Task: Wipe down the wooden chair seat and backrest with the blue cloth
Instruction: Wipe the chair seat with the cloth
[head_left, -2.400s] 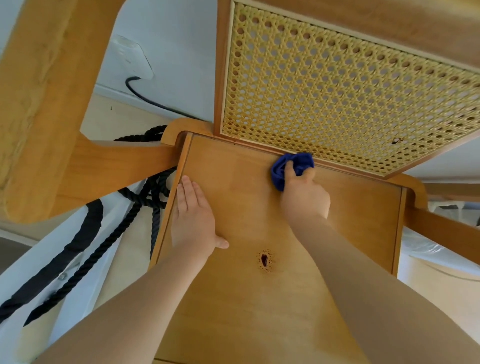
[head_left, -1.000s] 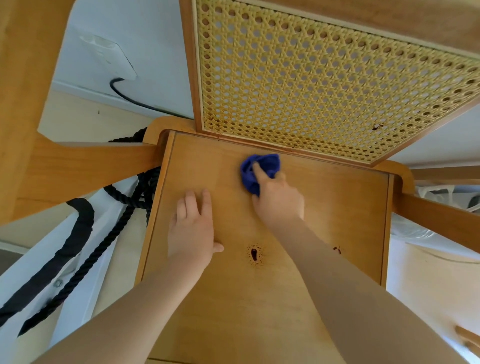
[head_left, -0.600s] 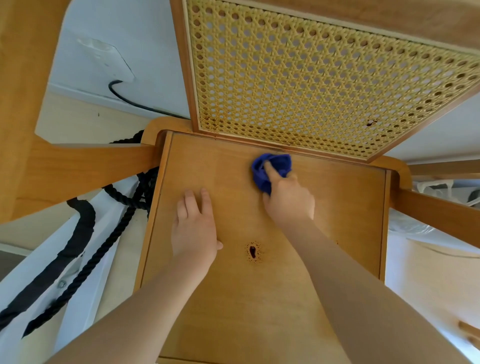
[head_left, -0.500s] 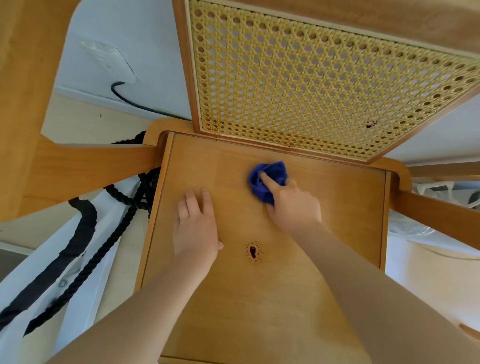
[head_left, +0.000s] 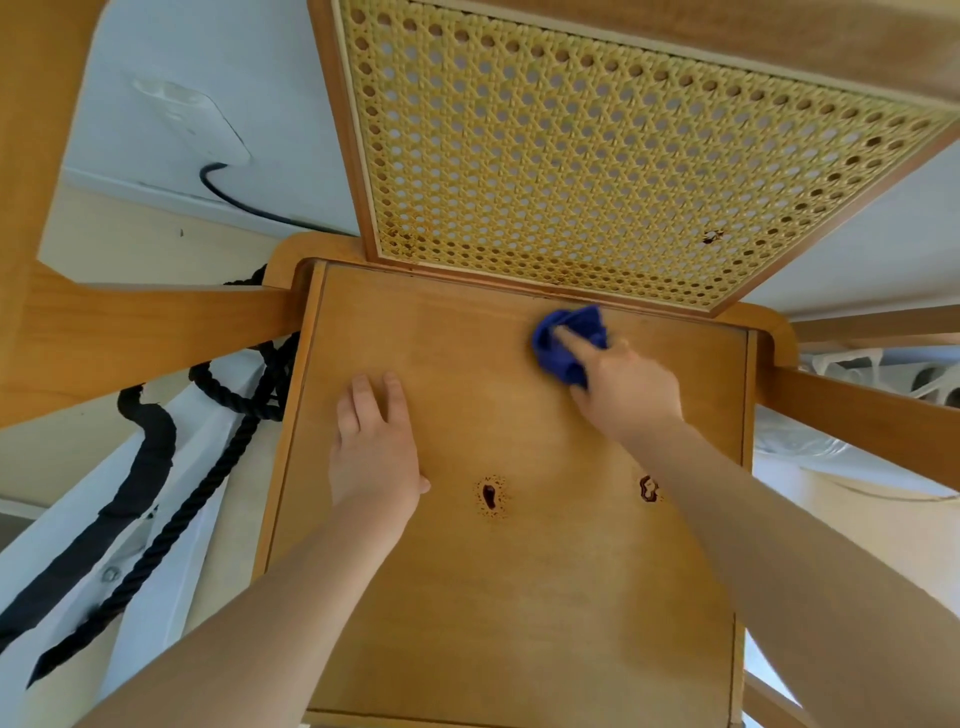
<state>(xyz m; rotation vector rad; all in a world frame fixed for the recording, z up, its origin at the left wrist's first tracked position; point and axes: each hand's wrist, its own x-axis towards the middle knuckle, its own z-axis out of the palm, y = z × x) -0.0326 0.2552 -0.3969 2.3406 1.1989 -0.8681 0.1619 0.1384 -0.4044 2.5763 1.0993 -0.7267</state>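
I look straight down on the wooden chair seat (head_left: 467, 597), with its cane-weave backrest (head_left: 597, 156) rising at the top of the view. My right hand (head_left: 623, 389) grips the bunched blue cloth (head_left: 569, 338) and presses it onto the seat close to the rear edge, just below the backrest. My left hand (head_left: 376, 452) lies flat on the left part of the seat, fingers together, holding nothing. Two dark stains mark the seat, one (head_left: 489, 496) in the middle and one (head_left: 648, 488) beside my right forearm.
Wooden armrests stick out at the left (head_left: 156, 322) and right (head_left: 857, 415). A black rope (head_left: 228, 447) and a white bag with black straps (head_left: 78, 571) lie on the floor at the left. A wall plug with a black cable (head_left: 234, 197) sits behind the chair.
My right hand has slid the cloth from the middle of the seat's rear edge back toward the right and closer to the backrest. My left hand has stayed flat in place.
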